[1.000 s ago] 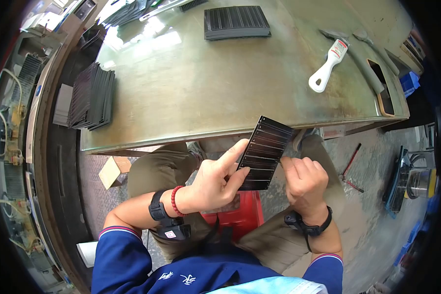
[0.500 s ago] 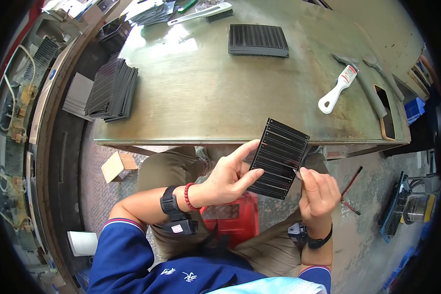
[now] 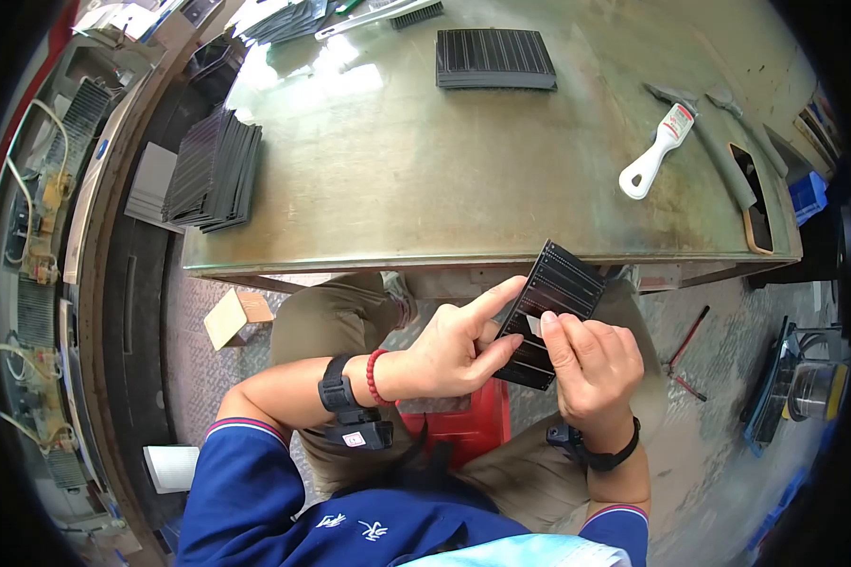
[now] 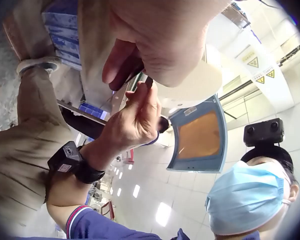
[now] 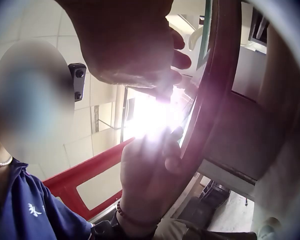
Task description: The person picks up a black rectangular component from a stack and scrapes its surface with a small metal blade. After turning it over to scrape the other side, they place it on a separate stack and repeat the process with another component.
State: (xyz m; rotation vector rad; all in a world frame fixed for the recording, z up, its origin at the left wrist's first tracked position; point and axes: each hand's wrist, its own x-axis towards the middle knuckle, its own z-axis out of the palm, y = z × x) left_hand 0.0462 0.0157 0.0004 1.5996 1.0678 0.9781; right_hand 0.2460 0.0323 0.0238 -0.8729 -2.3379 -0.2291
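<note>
In the head view my left hand point(image 3: 449, 345) holds a thin black circuit board panel point(image 3: 569, 283) by its left edge, thumb on the face and index finger straight along the side. Pale lines and rows of dots cross the panel, which is tilted in front of the table edge. My right hand point(image 3: 596, 364) is over the panel's lower right part and pinches a small thin pale piece point(image 3: 534, 326) against its face; its kind I cannot tell. In the left wrist view the right hand point(image 4: 132, 122) meets the left one close up. Glare hides the fingertips in the right wrist view.
A stack of black panels point(image 3: 496, 59) lies at the back of the table point(image 3: 388, 180), another stack point(image 3: 213, 170) at its left edge. A white-handled scraper point(image 3: 657, 151), a phone point(image 3: 752, 203) and a brush point(image 3: 378, 17) lie on it too. A red stool point(image 3: 459, 430) is below.
The right hand has moved from beside the panel's right edge to over its face. The panel has turned and shifted slightly right; the left hand keeps its grip.
</note>
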